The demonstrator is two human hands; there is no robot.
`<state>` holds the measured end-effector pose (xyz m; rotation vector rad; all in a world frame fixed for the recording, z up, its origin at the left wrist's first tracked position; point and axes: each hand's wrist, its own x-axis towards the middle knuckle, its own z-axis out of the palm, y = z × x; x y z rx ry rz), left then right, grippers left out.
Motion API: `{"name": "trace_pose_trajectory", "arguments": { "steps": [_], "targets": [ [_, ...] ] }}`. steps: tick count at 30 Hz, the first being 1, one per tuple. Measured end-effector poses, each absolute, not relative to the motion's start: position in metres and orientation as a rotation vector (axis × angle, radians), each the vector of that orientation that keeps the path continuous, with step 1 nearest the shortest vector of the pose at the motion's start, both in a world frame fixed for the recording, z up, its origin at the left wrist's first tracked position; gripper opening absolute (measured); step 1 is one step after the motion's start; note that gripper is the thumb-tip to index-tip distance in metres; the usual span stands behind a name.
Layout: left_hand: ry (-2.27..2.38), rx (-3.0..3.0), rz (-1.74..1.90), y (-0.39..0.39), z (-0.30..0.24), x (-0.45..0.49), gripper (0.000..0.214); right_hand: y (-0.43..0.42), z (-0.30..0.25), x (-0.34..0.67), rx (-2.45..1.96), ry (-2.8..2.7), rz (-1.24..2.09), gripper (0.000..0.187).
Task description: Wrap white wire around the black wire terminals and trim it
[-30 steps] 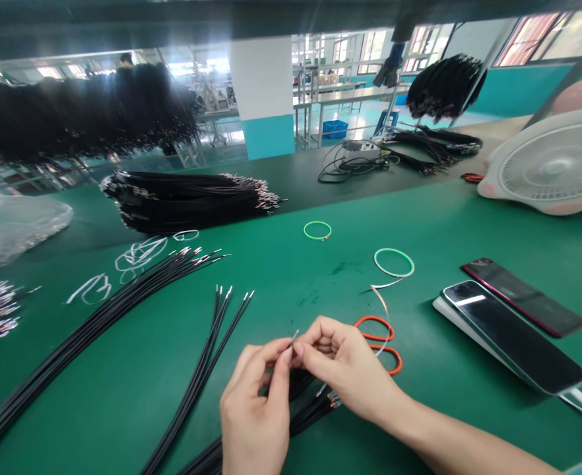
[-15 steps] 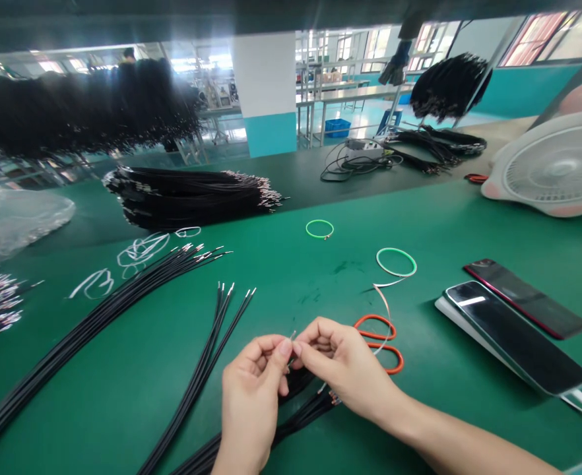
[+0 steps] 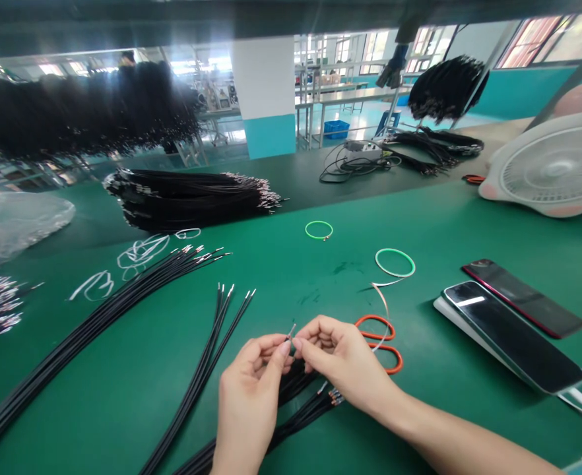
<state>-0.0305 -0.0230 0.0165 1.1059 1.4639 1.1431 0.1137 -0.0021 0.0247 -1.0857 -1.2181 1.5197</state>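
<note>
My left hand is closed in a pinch on a thin cable, whose stripped end pokes up past the thumb and forefinger. Right beside it, my right hand has thumb and forefinger pressed together at the same spot; what lies between them is too small to make out. Beneath both hands runs a bundle of black cables with bare metal ends. Partly behind my right hand lie scissors with orange handles, a thin white strip crossing them. A smaller group of black cables rests to the left.
Farther left lies a longer cable bundle, with white curled scraps near its ends. A thick cable stack sits behind. Green ring and pale ring lie ahead. Phones and a fan stand right.
The cable tip now sticks up farther above my left fingertips, and a small gap shows between the two hands' fingertips. Both hands otherwise stay in place.
</note>
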Motion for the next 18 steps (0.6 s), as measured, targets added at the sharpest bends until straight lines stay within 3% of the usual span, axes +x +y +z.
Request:
{"name": "trace_pose_trajectory", "arguments": {
  "steps": [18],
  "targets": [
    [1.434,1.108,1.071,-0.026,0.022,-0.027,0.038,-0.006,0.029,0.114,-1.074,-1.355,1.492,0.025]
  ]
}}
